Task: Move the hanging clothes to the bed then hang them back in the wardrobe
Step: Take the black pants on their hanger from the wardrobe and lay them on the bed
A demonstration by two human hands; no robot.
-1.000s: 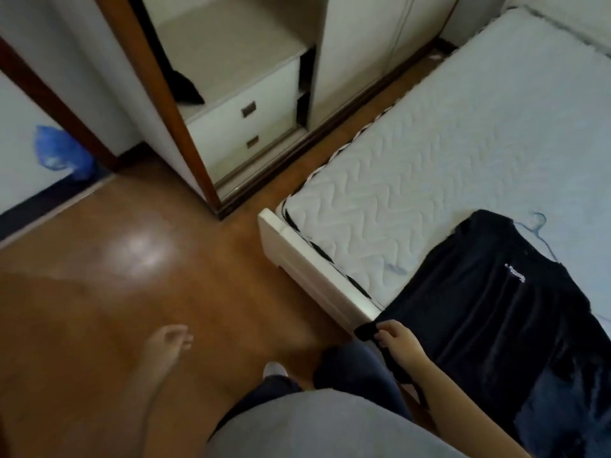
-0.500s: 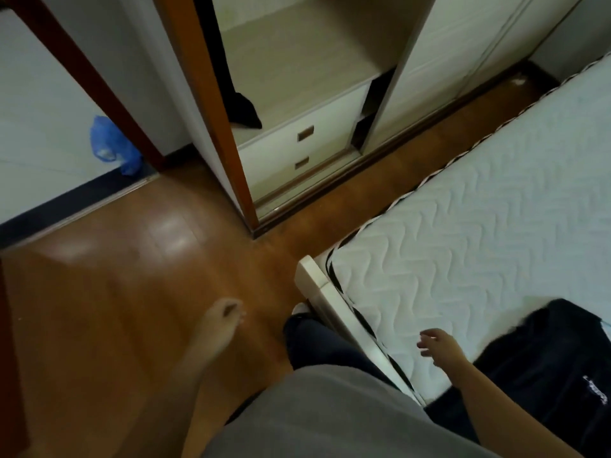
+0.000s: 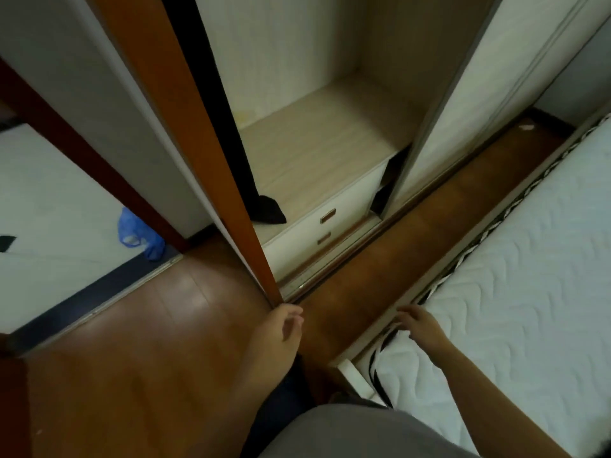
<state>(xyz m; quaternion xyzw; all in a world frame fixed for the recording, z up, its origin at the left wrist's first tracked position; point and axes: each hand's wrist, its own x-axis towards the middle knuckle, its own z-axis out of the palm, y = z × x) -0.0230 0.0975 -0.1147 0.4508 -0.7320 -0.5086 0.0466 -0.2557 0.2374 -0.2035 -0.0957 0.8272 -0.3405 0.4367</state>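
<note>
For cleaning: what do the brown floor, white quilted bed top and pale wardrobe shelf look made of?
Brown floor: glossy wood or laminate planks; seams and glare show. White quilted bed top: stitched fabric, wavy seams. Pale wardrobe shelf: matt wood-grain board, possibly laminate; faint streaks.

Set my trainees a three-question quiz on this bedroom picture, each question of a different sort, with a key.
1. Fill in: the dark garment hangs in the wardrobe, its lower end resting on the ____ above the drawers.
2. True or false: the left hand grips a hanger.
3. Which is nearest the mattress? A the dark garment; B the right hand; C the drawers.

Key: 1 shelf; 2 false, its fingers are relaxed and hold nothing; 3 B.
</note>
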